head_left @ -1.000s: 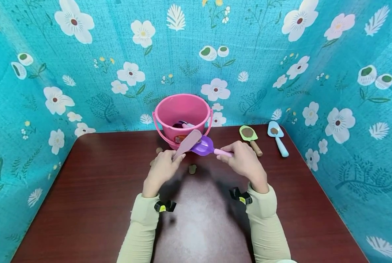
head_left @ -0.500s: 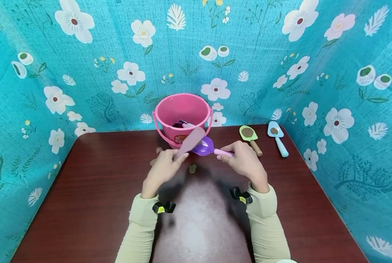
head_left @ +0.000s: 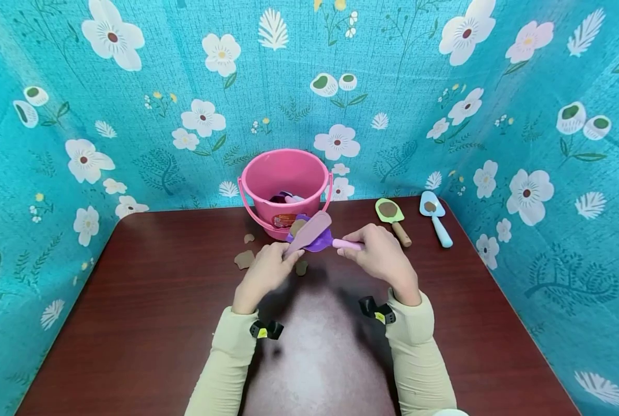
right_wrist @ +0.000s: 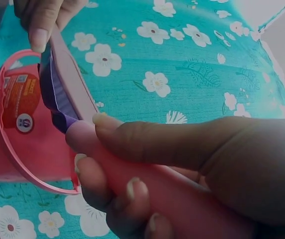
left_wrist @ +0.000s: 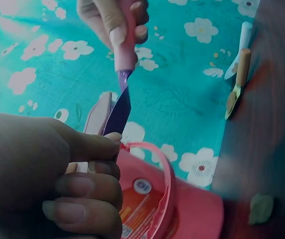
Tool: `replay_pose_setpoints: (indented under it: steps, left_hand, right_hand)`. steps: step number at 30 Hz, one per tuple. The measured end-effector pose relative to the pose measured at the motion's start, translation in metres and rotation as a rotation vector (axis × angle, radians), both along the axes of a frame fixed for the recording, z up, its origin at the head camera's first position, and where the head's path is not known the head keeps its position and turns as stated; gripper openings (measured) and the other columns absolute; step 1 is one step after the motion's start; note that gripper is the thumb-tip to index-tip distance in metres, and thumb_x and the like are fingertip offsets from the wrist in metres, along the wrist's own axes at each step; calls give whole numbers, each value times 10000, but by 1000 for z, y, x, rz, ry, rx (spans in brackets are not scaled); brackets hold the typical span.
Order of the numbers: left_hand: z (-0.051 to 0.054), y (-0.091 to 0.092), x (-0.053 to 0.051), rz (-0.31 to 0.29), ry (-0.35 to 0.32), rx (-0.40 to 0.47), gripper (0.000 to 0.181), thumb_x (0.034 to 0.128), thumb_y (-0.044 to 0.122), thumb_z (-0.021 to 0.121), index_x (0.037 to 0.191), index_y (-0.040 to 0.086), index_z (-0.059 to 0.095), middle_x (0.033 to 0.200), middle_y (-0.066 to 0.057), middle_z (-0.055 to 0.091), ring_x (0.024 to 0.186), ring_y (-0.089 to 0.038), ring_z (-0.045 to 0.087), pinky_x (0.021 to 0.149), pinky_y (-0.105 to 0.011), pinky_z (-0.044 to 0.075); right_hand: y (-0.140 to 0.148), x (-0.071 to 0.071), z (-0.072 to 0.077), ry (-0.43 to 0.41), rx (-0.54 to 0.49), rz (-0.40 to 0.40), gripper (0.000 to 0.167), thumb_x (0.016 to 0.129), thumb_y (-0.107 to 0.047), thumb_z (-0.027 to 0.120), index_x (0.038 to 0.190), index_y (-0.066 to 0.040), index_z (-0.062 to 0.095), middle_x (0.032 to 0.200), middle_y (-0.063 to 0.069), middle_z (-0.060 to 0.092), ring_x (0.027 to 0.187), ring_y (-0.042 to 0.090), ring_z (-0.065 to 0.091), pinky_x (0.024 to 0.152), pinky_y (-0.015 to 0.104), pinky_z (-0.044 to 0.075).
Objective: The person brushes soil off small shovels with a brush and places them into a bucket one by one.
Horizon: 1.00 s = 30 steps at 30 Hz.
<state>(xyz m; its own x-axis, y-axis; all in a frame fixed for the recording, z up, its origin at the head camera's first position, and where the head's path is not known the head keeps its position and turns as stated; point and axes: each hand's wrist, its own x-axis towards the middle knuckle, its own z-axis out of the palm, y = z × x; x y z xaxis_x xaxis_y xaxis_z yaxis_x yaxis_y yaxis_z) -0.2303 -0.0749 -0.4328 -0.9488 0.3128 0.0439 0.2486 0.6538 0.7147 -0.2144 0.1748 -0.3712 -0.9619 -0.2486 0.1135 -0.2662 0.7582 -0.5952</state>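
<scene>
My left hand [head_left: 267, 274] grips a flat mauve spatula-like tool [head_left: 314, 227] by its near end. Its blade lies slantwise over the purple scoop of a toy shovel [head_left: 324, 241]. The right hand [head_left: 384, 257] holds that shovel by its pink handle [right_wrist: 132, 174], thumb on top and fingers curled beneath. A brown flat lump [head_left: 297, 226] shows on the scoop, partly covered by the spatula. In the left wrist view, the left thumb and fingers are close to the tip of the purple scoop [left_wrist: 118, 115]. Just behind both tools stands a pink bucket [head_left: 283, 173].
Purple and pale items lie inside the bucket, whose handle hangs in front. Brown pieces [head_left: 244, 259] lie on the dark wooden table [head_left: 148, 300]. At the right back are a green shovel [head_left: 390, 211] and a light-blue shovel [head_left: 436, 216], each bearing brown material. Flowered cloth surrounds the table.
My left hand has shifted slightly right, bringing the spatula further across the scoop. A brown lump now shows at the scoop's left side. The right hand keeps its grip on the shovel.
</scene>
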Motion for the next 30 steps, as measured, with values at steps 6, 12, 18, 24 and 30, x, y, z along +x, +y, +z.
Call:
replay_pose_setpoints:
  steps: [6,12,18,24,30]
  left_hand:
    - [2,-8,-4,47,6,-46,343,1007,361,635,783,107,579,623,-21,466,538,-147,426,489,-282,352]
    - [6,-18,-5,57,38,-117,396,1002,408,631,716,153,531,601,10,429,546,-144,398,525,-308,306]
    - [10,-27,-4,60,13,-105,377,1000,395,637,727,155,537,598,8,412,554,-155,390,525,-306,308]
    - [14,-38,-6,75,19,-80,375,1006,394,627,733,149,548,609,-17,412,621,-183,400,532,-305,312]
    - [11,-54,-9,151,12,-23,297,1012,362,628,909,84,649,656,-55,467,580,-190,418,501,-298,339]
  right_hand:
    - [0,-1,0,-14,-12,2,293,884,-236,806,1146,-106,782,833,-18,755,652,117,598,639,332,483]
    - [2,-1,1,-45,-30,17,300,887,-235,803,1154,-102,778,784,-30,737,638,124,595,632,332,494]
    - [1,-2,2,-73,-45,33,303,893,-255,798,1157,-108,778,775,-30,737,643,125,605,641,335,503]
    - [2,-4,2,-60,-48,42,290,896,-251,795,1152,-115,781,777,-43,733,645,123,605,639,339,502]
    - [5,-4,0,-59,-39,25,313,894,-244,797,1166,-90,771,814,-9,751,648,125,614,639,336,506]
